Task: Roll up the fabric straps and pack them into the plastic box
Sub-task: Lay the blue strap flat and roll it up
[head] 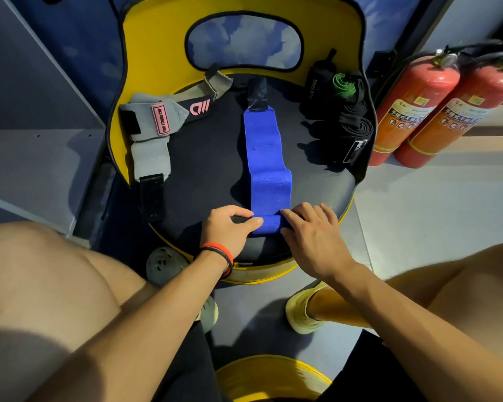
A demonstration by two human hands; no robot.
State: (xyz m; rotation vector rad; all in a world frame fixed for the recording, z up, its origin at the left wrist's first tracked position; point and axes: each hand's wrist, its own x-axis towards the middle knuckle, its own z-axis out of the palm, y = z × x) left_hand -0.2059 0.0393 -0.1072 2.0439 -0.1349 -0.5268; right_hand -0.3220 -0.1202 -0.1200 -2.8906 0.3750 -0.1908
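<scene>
I have the blue strap point(266, 158) laid on the black seat point(209, 175), its long axis running from 6 o'clock, at the hands, out to 12. Its rolled end lies crosswise, 9 to 3, between the hands. The left hand point(230, 229) curls round the roll's left end, thumb on top. The right hand point(311, 236) lies fairly flat, forefinger against the right end. Both are equally near, so I judge the roll should travel toward 12. No plastic box shows.
</scene>
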